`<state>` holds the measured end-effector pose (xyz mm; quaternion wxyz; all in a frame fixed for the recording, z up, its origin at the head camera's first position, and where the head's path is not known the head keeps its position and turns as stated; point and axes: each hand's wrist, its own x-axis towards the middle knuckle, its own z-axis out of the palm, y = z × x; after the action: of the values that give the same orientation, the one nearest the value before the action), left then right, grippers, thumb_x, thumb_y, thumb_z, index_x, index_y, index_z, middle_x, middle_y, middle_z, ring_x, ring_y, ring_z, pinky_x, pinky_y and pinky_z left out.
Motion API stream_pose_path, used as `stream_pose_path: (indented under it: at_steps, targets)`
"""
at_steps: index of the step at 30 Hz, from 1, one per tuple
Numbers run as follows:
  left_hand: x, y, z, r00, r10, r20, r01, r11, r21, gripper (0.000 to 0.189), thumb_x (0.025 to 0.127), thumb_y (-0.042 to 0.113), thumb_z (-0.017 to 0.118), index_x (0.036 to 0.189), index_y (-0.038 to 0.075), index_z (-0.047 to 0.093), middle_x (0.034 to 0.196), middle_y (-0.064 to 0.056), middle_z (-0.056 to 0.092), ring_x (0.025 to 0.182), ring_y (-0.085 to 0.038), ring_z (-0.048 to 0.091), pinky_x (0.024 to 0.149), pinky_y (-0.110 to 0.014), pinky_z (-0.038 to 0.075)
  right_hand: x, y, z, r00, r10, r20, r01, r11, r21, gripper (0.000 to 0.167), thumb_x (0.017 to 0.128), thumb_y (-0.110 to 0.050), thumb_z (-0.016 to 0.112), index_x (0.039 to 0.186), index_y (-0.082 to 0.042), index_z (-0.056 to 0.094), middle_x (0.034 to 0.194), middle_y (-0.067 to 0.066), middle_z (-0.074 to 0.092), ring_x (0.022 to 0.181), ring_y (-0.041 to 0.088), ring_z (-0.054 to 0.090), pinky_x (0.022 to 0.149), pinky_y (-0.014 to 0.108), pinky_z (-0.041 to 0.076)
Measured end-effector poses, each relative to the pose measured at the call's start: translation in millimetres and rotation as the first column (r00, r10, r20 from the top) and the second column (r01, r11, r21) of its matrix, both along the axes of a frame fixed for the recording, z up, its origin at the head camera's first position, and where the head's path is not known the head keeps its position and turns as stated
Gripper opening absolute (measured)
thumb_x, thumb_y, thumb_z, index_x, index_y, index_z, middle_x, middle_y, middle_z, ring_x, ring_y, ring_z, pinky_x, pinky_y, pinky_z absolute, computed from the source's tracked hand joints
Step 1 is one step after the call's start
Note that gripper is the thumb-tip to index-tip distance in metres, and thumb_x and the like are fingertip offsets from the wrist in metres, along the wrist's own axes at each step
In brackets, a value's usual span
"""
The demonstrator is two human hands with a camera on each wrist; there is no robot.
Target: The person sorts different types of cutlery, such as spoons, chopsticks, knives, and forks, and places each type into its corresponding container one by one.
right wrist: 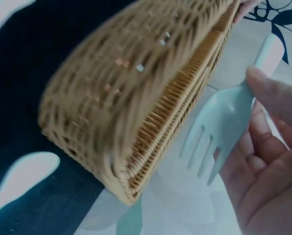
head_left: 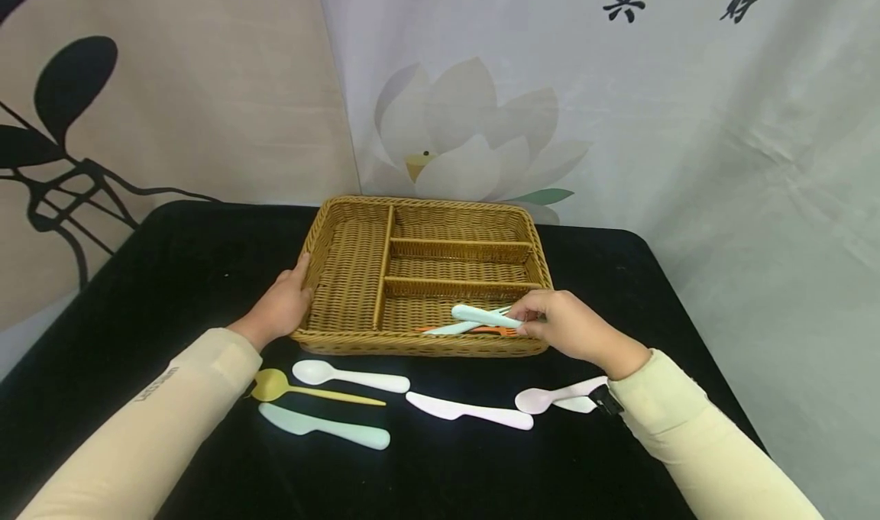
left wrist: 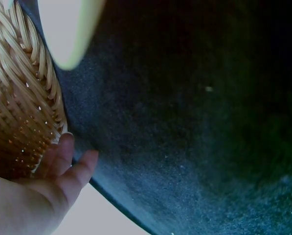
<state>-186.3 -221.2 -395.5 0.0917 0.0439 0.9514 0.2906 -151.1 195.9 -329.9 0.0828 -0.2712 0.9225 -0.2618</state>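
Observation:
My right hand (head_left: 567,325) pinches a mint-green fork (right wrist: 229,115) by its handle, over the front right compartment of a woven basket (head_left: 440,344). The right wrist view shows the thumb on the handle and the tines pointing down-left. Below the held fork, a mint-green utensil (head_left: 447,328) and an orange fork (head_left: 505,330) lie in that front compartment, partly covered. My left hand (head_left: 282,306) grips the basket's left rim, fingers on the wicker; the left wrist view has its fingers (left wrist: 62,154) at the wicker edge.
On the black table (head_left: 172,291) before the basket lie a white spoon (head_left: 351,376), a yellow spoon (head_left: 323,392), a green knife (head_left: 323,427), a white knife (head_left: 467,411) and a pale pink spoon (head_left: 550,398). A white handle (head_left: 577,405) lies partly under that spoon. A printed curtain (head_left: 467,69) hangs behind.

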Motion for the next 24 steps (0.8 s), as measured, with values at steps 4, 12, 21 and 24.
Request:
stream_pose_path:
  at_steps: [4, 12, 21, 24]
  targets:
    - [-0.2, -0.3, -0.5, 1.0, 0.0, -0.005, 0.0, 1.0, -0.003, 0.062, 0.102, 0.009, 0.031, 0.152, -0.004, -0.004, 0.136, -0.039, 0.029, 0.123, -0.046, 0.038, 0.104, -0.06, 0.031, -11.2, -3.9, 6.2, 0.999, 0.002, 0.032, -0.002, 1.0, 0.001, 0.016, 0.085, -0.001, 0.07, 0.101, -0.006, 0.073, 0.087, 0.004, 0.069, 0.075, 0.012, 0.055, 0.065, 0.029, 0.048]
    - [0.2, -0.4, -0.7, 1.0, 0.008, 0.0, -0.008, 1.0, -0.002, 0.062, 0.103, 0.009, 0.031, 0.152, -0.003, -0.004, 0.132, -0.037, 0.032, 0.116, -0.044, 0.042, 0.101, -0.06, 0.035, -33.5, -16.4, 17.4, 0.998, 0.012, 0.057, -0.015, 0.999, 0.044, 0.018, 0.086, -0.003, 0.07, 0.104, -0.006, 0.072, 0.091, 0.003, 0.071, 0.079, 0.014, 0.062, 0.068, 0.031, 0.051]
    - [1.9, 1.2, 0.6, 1.0, 0.011, -0.003, -0.011, 1.0, 0.005, 0.061, 0.102, 0.009, 0.031, 0.152, -0.003, -0.002, 0.135, -0.038, 0.03, 0.12, -0.045, 0.04, 0.102, -0.06, 0.033, -53.4, -31.4, 22.1, 0.994, 0.053, 0.093, -0.063, 0.993, 0.103, 0.015, 0.086, -0.005, 0.07, 0.1, -0.009, 0.074, 0.093, 0.002, 0.07, 0.085, 0.017, 0.062, 0.075, 0.035, 0.051]
    - [2.3, 1.6, 0.8, 1.0, 0.013, -0.002, -0.013, 1.0, 0.006, 0.061, 0.102, 0.009, 0.031, 0.152, -0.003, -0.002, 0.136, -0.038, 0.03, 0.123, -0.046, 0.038, 0.104, -0.06, 0.031, -58.2, -36.6, 21.2, 0.992, 0.054, 0.115, -0.068, 0.99, 0.122, 0.015, 0.086, -0.004, 0.07, 0.1, -0.009, 0.074, 0.09, 0.0, 0.069, 0.082, 0.016, 0.061, 0.074, 0.035, 0.051]
